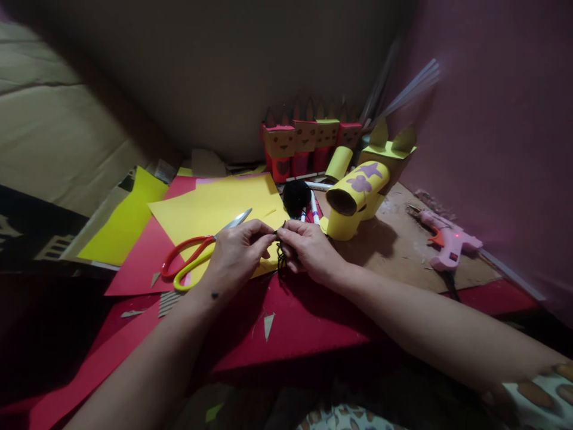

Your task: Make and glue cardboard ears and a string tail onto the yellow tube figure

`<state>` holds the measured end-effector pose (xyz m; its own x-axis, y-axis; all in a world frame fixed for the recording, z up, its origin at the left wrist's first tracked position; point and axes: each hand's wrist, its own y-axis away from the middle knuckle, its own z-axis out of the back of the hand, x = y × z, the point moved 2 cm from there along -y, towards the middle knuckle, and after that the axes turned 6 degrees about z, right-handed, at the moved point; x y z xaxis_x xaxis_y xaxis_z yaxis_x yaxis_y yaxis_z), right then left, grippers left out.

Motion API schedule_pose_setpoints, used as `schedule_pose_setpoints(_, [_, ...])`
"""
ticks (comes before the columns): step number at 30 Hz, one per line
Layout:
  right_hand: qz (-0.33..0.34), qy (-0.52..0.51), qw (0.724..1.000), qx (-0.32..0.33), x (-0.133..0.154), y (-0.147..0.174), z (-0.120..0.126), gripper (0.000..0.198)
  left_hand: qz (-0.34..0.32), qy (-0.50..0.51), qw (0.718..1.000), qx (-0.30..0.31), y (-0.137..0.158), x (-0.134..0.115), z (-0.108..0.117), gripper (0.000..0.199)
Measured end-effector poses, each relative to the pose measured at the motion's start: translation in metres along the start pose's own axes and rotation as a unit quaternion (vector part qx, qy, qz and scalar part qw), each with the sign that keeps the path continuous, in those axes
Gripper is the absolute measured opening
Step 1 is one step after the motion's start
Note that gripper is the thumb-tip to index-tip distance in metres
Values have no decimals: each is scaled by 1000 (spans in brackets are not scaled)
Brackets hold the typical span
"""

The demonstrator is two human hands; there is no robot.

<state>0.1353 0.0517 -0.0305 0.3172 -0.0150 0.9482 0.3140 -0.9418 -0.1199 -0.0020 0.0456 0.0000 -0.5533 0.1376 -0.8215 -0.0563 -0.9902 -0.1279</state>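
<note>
Both hands meet over the front of the table, fingertips nearly touching. My left hand [242, 248] pinches black yarn [281, 257] between thumb and forefinger. From the other side my right hand [308, 245] grips the same yarn, and loose strands dangle below the fingers. Just behind them sits a black ball of yarn [296, 198]. Scissors [194, 254] with red and yellow handles lie beside my left wrist, on yellow paper [224, 200]. White markers [314, 209] lie beyond my right hand, near a yellow tube [367, 185] with purple shapes.
A pink glue gun [447, 239] with a lit red light rests on cardboard [403, 263] at right. Several eared box figures [308, 143] line the back. A larger yellow-topped one [389, 152] stands behind the decorated tube. Red paper [138, 263] and scraps lie left.
</note>
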Motion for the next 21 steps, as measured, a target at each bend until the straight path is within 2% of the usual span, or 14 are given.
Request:
schedule_pose_setpoints(4, [19, 6, 1000, -3, -1, -1, 1, 28, -45, -26, 998, -30, 2, -1, -1, 14])
schedule_pose_setpoints(8, [20, 12, 1000, -11, -1, -3, 3, 27, -61, -33, 997, -39, 2, -3, -1, 11])
schedule_pose_setpoints(13, [0, 5, 1000, -2, 1, -1, 2, 23, -45, -23, 998, -46, 1, -2, -1, 10])
schedule_pose_setpoints(21, [-12, -1, 1000, 2, -1, -1, 1, 23, -4, 18, 1000, -24, -2, -2, 0, 8])
